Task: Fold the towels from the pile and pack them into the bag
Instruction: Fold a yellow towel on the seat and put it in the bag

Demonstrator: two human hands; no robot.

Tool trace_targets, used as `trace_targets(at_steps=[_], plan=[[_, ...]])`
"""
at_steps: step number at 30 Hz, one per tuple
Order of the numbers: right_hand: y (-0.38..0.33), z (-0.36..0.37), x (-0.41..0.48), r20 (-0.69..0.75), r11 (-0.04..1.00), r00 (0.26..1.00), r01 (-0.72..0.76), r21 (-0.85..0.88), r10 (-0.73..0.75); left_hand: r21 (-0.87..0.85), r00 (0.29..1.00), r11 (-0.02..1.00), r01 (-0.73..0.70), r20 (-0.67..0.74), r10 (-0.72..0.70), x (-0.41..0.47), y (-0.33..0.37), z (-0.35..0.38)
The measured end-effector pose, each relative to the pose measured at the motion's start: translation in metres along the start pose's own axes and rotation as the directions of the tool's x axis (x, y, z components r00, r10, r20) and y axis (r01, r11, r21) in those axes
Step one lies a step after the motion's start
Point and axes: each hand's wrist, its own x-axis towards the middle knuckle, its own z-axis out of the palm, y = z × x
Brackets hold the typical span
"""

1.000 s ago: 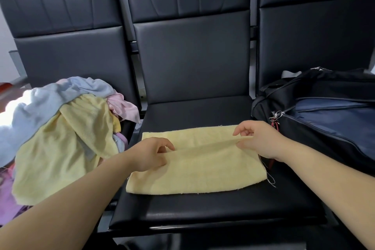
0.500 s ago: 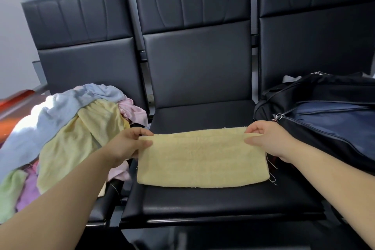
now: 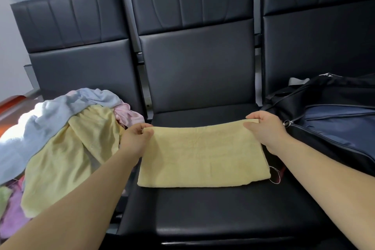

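The yellow towel (image 3: 203, 158) lies on the middle seat (image 3: 203, 219), long axis left-right. My left hand (image 3: 138, 138) and right hand (image 3: 265, 130) pinch its upper corners; the bag (image 3: 334, 124) is nearer the right.

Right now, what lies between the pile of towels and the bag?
In the head view, the middle seat, with a folded yellow towel on it; the left hand and right hand pinch its far corners.

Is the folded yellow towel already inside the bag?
No, the yellow towel lies on the middle seat, its far corners pinched by the left hand and right hand.
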Motion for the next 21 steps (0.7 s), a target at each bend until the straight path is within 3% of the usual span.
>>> trace_targets(at_steps=[2, 4, 7, 8, 10, 12, 14, 18, 21], plan=[[0.007, 0.006, 0.009, 0.017, 0.995, 1.000, 0.004, -0.100, -0.002, 0.095, 1.000, 0.995, -0.024, -0.003, 0.025, 0.007, -0.007, 0.013], [0.018, 0.009, 0.013, 0.110, 0.950, 0.994, 0.053, -0.308, -0.020, 0.312, 0.995, 0.946, -0.091, 0.062, 0.075, 0.009, -0.016, 0.024], [0.024, 0.014, 0.010, 0.188, 0.819, 0.974, 0.209, -0.535, -0.127, 0.602, 0.949, 0.736, -0.310, 0.238, 0.205, -0.005, -0.019, 0.041], [0.023, 0.016, 0.008, 0.227, 0.792, 0.959, 0.268, -0.549, -0.168, 0.603, 0.922, 0.701, -0.381, 0.306, 0.239, -0.013, -0.017, 0.047], [0.020, 0.017, 0.001, 0.363, 0.751, 0.915, 0.365, -0.550, -0.179, 0.496, 0.862, 0.737, -0.459, 0.451, 0.232, -0.036, -0.007, 0.061], [0.018, 0.015, -0.005, 0.500, 0.701, 0.859, 0.425, -0.573, -0.112, 0.426, 0.786, 0.749, -0.507, 0.586, 0.198, -0.058, 0.000, 0.070], [0.017, 0.009, -0.009, 0.561, 0.656, 0.826, 0.453, -0.604, -0.054, 0.483, 0.730, 0.676, -0.557, 0.672, 0.122, -0.067, 0.001, 0.075], [0.004, -0.006, -0.026, 0.565, 0.590, 0.825, 0.462, -0.663, -0.011, 0.606, 0.721, 0.529, -0.594, 0.693, 0.016, -0.063, 0.012, 0.078], [-0.008, -0.008, -0.053, 0.646, 0.530, 0.762, 0.533, -0.660, 0.038, 0.678, 0.755, 0.458, -0.575, 0.655, -0.021, -0.056, 0.017, 0.090]])
